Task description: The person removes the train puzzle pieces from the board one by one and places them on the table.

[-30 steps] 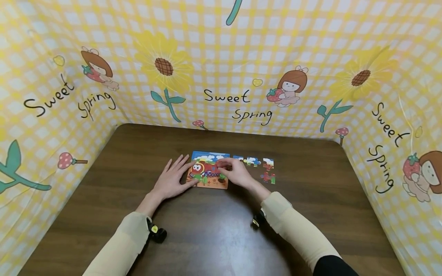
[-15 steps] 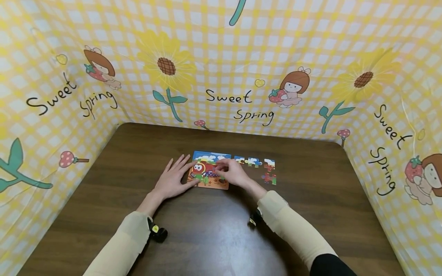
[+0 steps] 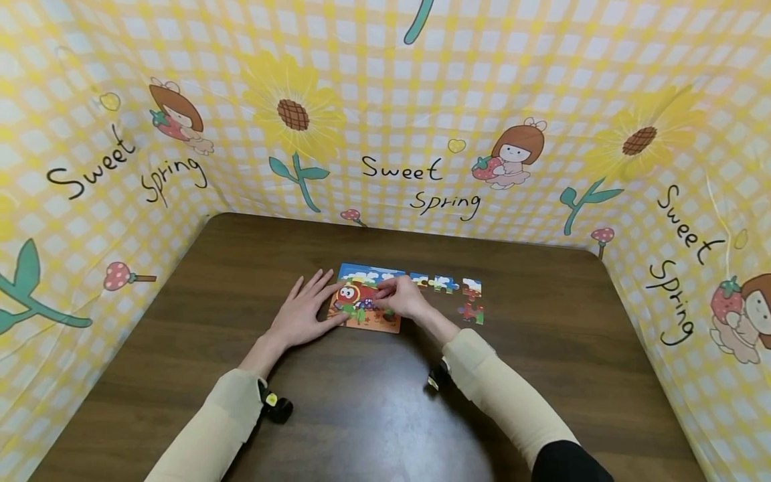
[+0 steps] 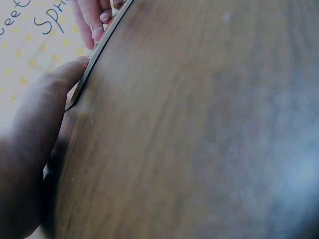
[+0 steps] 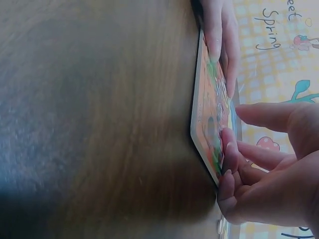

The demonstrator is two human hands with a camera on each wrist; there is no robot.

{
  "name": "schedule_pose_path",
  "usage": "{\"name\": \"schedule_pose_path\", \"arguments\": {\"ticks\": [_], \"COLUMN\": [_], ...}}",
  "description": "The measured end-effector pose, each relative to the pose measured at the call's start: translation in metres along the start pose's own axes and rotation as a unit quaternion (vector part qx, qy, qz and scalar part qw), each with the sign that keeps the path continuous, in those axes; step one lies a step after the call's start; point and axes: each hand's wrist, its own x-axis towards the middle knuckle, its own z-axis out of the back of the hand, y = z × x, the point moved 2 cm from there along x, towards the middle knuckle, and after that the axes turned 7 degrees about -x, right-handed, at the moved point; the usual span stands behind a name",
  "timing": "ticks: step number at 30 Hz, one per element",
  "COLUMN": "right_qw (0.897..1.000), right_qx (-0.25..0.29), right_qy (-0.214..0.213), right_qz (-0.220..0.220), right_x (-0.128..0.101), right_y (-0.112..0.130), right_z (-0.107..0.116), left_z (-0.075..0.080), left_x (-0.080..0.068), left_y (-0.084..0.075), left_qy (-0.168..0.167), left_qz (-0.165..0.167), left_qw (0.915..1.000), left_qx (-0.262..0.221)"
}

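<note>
blue-orange puzzle [image 3: 367, 323] on bench [image 3: 361, 415]
left grip [image 3: 301, 320] touches it, loose; can't tell if right grip [image 3: 405, 298] holds anything.

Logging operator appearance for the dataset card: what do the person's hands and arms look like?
Left hand and right hand: bare, no gloves. Left sleeve and right sleeve: cream, wide cuffs. Black cloth higher up the right arm. Black left camera and right camera at the wrists; yellow patch on the left one.
</note>
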Motion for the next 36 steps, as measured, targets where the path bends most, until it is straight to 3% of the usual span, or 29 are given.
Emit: {"name": "schedule_pose_path", "arguments": {"ticks": [7, 16, 23, 36], "right_qw": [0.999, 0.997, 0.993, 0.986], "right_qx": [0.009, -0.019, -0.070, -0.104], "right_qy": [-0.027, -0.064, -0.094, -0.126], "right_qz": [-0.024, -0.034, -0.014, 0.026], "right_x": [-0.002, 0.001, 0.001, 0.001], "right_y": [0.001, 0.000, 0.002, -0.005], "right_z": [-0.003, -0.010, -0.014, -0.019], "left_z": [-0.003, -0.001, -0.001, 0.001], "left_x": [0.000, 0.000, 0.002, 0.001], "left_y": [-0.001, -0.004, -0.001, -0.002], "left_qy": [0.001, 0.002, 0.001, -0.006], "left_qz": [0.001, -0.006, -0.006, -0.003], "left_qw": [1.0000, 1.0000, 1.0000, 1.0000], "left_qx": [-0.003, -0.004, -0.001, 0.002]}}
